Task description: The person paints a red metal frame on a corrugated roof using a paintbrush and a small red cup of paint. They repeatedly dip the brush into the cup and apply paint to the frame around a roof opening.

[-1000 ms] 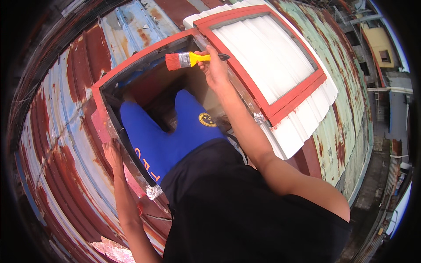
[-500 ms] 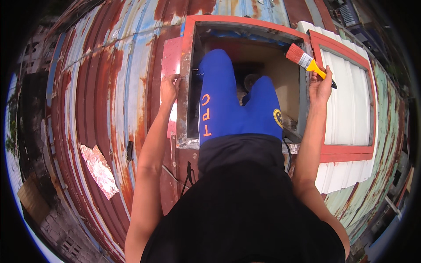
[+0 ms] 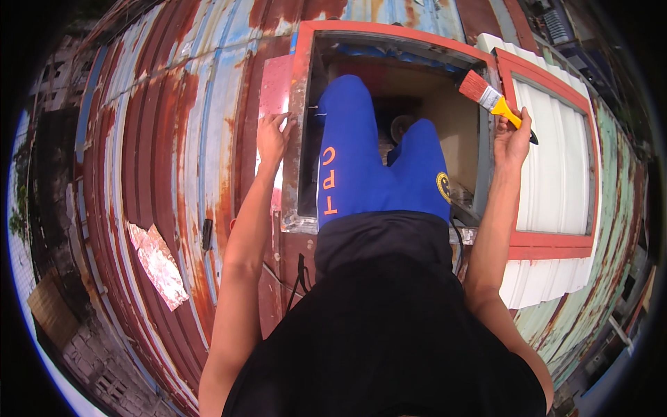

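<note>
My right hand (image 3: 513, 144) is closed around the yellow handle of a paintbrush (image 3: 501, 109). Its red-coated bristles point up and left, over the right side of a metal opening frame (image 3: 403, 30) in the roof. The frame's top is red, while its left and right sides show mostly bare grey-brown metal. Beside the left side, my left hand (image 3: 272, 140) has its fingers apart, with the fingertips at the frame's edge and nothing visible in them. My legs in blue trousers (image 3: 347, 153) go down into the opening.
A white corrugated panel with a red-framed hatch (image 3: 552, 244) lies to the right. Rusty corrugated sheets (image 3: 167, 139) spread to the left, bearing a crumpled shiny sheet (image 3: 161, 267) and a small dark object (image 3: 206, 235). A black cable (image 3: 300, 274) lies near my left side.
My left hand's fingers have spread apart at the frame's left side. My right hand and the paintbrush have shifted slightly right and down in view.
</note>
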Action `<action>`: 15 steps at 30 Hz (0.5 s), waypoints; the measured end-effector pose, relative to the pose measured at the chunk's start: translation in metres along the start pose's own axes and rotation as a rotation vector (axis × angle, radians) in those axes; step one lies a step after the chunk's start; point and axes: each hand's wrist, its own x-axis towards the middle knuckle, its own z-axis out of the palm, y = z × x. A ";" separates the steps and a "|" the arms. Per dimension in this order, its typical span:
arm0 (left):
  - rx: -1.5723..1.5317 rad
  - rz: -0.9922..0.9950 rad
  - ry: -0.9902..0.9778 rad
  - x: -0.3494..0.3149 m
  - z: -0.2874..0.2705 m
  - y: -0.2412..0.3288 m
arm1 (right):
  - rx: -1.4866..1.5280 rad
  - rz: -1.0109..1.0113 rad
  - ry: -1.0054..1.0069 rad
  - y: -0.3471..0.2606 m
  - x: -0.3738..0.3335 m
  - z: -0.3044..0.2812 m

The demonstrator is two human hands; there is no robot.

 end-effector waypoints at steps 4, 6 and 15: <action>0.046 0.028 -0.133 0.013 -0.001 -0.003 | 0.003 -0.004 0.015 0.001 -0.001 0.000; 0.049 0.005 -0.183 0.013 -0.001 -0.004 | 0.002 -0.011 0.031 -0.001 -0.004 0.000; -0.020 -0.144 -0.241 0.024 0.011 -0.011 | -0.006 -0.018 0.038 -0.004 -0.005 -0.007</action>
